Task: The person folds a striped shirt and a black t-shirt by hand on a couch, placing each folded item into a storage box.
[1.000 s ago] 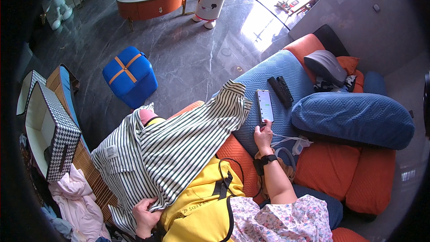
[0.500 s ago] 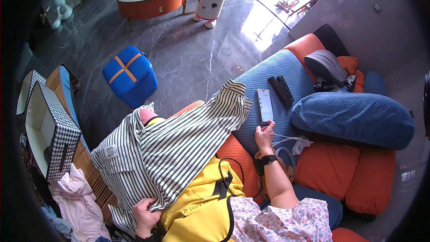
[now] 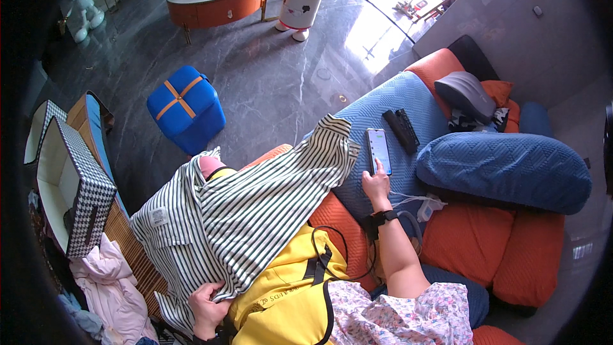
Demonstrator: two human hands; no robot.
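A black-and-white striped shirt (image 3: 255,201) is spread over my lap, one sleeve stretched toward the blue sofa seat. My left hand (image 3: 208,308) is closed on its lower edge, thumb and fingers pinching the cloth. My right hand (image 3: 377,185) reaches forward with the index finger extended onto the lower screen of a smartphone (image 3: 377,145). The phone lies face up and lit on the blue quilted seat cover (image 3: 351,182); my right hand does not grasp it. Beneath the shirt, a yellow apron (image 3: 274,294) covers my lap, with a black cord (image 3: 314,243) over it.
Two dark remote-like objects (image 3: 401,131) lie beside the phone. A white plug-like block with cables (image 3: 431,207) sits near my right wrist. Blue and orange cushions (image 3: 504,169) are at right. At left stand a houndstooth box (image 3: 89,201), pink clothing (image 3: 108,281) and a blue stool (image 3: 185,108).
My right hand has moved slightly forward, its index finger now farther up the phone's screen. My left hand and the shirt stay in place.
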